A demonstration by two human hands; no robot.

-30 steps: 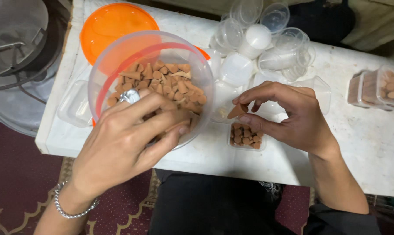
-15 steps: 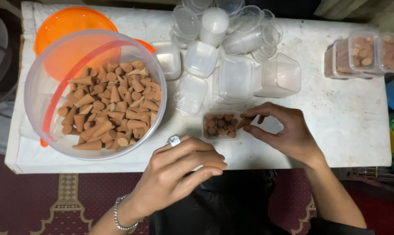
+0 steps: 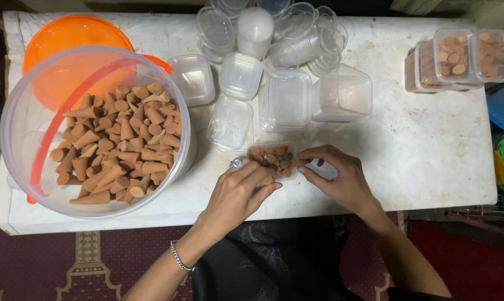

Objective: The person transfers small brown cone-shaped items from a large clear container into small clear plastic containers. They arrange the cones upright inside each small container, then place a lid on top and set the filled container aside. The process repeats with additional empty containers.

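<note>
A small clear square tub (image 3: 272, 159) half filled with brown cones sits on the white marble counter (image 3: 430, 150) near its front edge, directly between the two hands. The left hand (image 3: 238, 192) comes in from the lower left, its fingers (image 3: 263, 177) bunched together and pinching one brown cone (image 3: 268, 180) at the tub's near left corner, just touching the rim; a ring shows on one knuckle and a chain bracelet (image 3: 180, 257) circles the wrist. The right hand (image 3: 341, 178) rests at the tub's right side, fingers curled with thumb and forefinger drawn close at the tub's right edge; whether they grip the wall or a cone cannot be told. To the left stands a large clear round bucket (image 3: 23, 120) holding a heap of loose cones (image 3: 118, 139), with an orange lid (image 3: 76, 36) behind it. Behind the small tub lies a cluster of empty clear tubs and lids (image 3: 285, 72), and at the far right corner of the counter stand filled, closed tubs (image 3: 458, 58)
</note>
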